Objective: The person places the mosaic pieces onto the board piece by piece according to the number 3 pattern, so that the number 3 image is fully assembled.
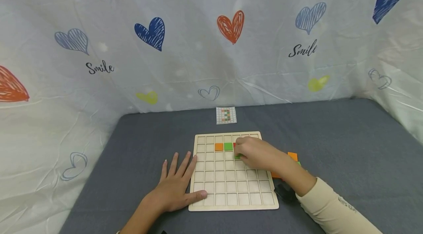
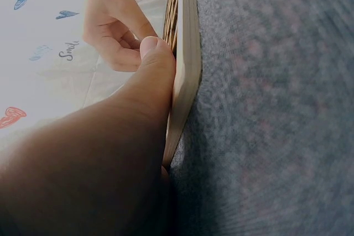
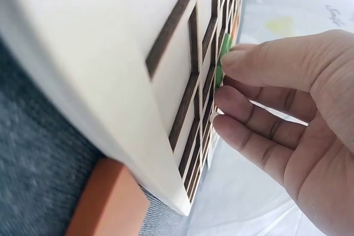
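Observation:
A wooden grid board [image 1: 230, 176] lies on the grey table cloth. My left hand [image 1: 175, 190] rests at its left side, fingers spread, with the thumb [image 2: 157, 53] over the board's edge. Over the upper part of the grid, my right hand [image 1: 257, 155] pinches a green tile [image 1: 237, 157] between thumb and fingers, right at a cell. That tile [image 3: 219, 73] is partly covered by the fingers in the right wrist view. One row above sit an orange tile [image 1: 219, 147], another green tile [image 1: 228, 146] and a red tile [image 1: 234, 145], the red one mostly hidden.
Behind the board lies a small card [image 1: 226, 115] printed with a coloured grid pattern. Loose orange tiles [image 1: 292, 155] and a green one [image 1: 299, 163] lie right of the board, partly behind the right forearm. A black object [image 1: 285, 193] sits by the board's lower right corner.

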Motion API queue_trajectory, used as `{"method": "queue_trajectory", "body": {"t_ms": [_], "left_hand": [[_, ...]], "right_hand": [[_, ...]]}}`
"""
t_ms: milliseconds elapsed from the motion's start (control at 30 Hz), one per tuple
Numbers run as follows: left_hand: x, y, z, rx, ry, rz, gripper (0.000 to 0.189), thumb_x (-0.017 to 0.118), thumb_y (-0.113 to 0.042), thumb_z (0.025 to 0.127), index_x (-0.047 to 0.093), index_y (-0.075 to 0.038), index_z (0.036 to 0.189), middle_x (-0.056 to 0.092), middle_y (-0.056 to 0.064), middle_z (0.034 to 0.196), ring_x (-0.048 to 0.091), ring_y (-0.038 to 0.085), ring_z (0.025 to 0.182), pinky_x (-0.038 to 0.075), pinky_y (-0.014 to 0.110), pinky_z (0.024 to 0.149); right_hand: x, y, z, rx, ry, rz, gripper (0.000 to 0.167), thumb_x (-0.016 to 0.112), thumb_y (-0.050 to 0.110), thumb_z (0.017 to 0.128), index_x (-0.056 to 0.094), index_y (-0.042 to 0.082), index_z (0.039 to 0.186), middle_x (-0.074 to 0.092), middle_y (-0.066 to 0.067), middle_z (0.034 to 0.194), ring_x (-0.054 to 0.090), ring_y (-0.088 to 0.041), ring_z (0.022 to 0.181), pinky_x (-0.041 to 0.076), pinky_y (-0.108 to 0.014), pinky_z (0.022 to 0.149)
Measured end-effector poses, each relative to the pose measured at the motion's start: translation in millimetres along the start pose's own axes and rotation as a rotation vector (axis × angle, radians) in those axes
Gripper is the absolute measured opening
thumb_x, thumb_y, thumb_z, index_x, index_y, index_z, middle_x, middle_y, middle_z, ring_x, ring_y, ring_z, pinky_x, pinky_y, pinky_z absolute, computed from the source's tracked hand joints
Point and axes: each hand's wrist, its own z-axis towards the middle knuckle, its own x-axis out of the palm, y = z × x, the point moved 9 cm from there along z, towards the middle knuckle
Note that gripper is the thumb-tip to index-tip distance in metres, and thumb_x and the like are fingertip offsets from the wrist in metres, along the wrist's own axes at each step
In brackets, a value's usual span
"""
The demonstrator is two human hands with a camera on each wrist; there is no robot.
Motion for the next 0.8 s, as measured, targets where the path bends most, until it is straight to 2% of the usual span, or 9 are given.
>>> {"method": "queue_trajectory", "body": {"t_ms": [167, 333, 533, 667, 800], "left_hand": [[0.8, 0.5, 0.0, 0.002, 0.005, -0.003, 0.111, 0.036, -0.092, 0.080, 0.004, -0.026, 0.163, -0.006, 0.000, 0.167, -0.015, 0.037, 0.149, -0.011, 0.065, 0.113], [0.8, 0.1, 0.5, 0.004, 0.004, -0.005, 0.111, 0.036, -0.092, 0.080, 0.005, -0.025, 0.163, -0.005, 0.000, 0.167, -0.015, 0.037, 0.149, -0.011, 0.065, 0.112], [1.0, 0.5, 0.6, 0.000, 0.005, -0.005, 0.111, 0.036, -0.092, 0.080, 0.004, -0.026, 0.163, -0.006, -0.001, 0.167, -0.015, 0.036, 0.150, -0.012, 0.064, 0.113], [0.8, 0.9, 0.5, -0.003, 0.003, -0.002, 0.111, 0.036, -0.092, 0.079, 0.004, -0.026, 0.163, -0.006, -0.001, 0.167, -0.015, 0.037, 0.150, -0.011, 0.065, 0.113], [0.4, 0.5, 0.6, 0.002, -0.002, -0.004, 0.111, 0.037, -0.092, 0.080, 0.004, -0.026, 0.163, -0.005, 0.000, 0.167, -0.014, 0.037, 0.150, -0.011, 0.065, 0.113]], "right_hand": [[-2, 4, -1.9, -0.002, 0.002, -0.013, 0.029, 0.066, -0.015, 0.081, 0.068, 0.013, 0.074, 0.048, 0.008, 0.072, 0.043, -0.008, 0.066, 0.040, -0.022, 0.060], [-5, 8, -9.5, -0.011, -0.008, -0.012, 0.022, 0.069, -0.010, 0.084, 0.071, 0.011, 0.080, 0.050, 0.008, 0.074, 0.045, -0.008, 0.068, 0.043, -0.022, 0.062], [-9, 7, -23.1, -0.039, -0.024, 0.055, 0.023, 0.067, -0.006, 0.088, 0.065, 0.014, 0.076, 0.052, 0.008, 0.075, 0.045, -0.007, 0.071, 0.043, -0.024, 0.064], [-15, 2, -35.7, -0.035, -0.040, 0.094, 0.021, 0.068, -0.007, 0.088, 0.069, 0.013, 0.081, 0.061, 0.007, 0.083, 0.053, -0.006, 0.079, 0.050, -0.027, 0.070], [-21, -12, -53.9, 0.041, -0.053, 0.126, 0.020, 0.072, -0.006, 0.087, 0.074, 0.014, 0.094, 0.068, 0.005, 0.098, 0.061, -0.009, 0.091, 0.054, -0.032, 0.078]]}}
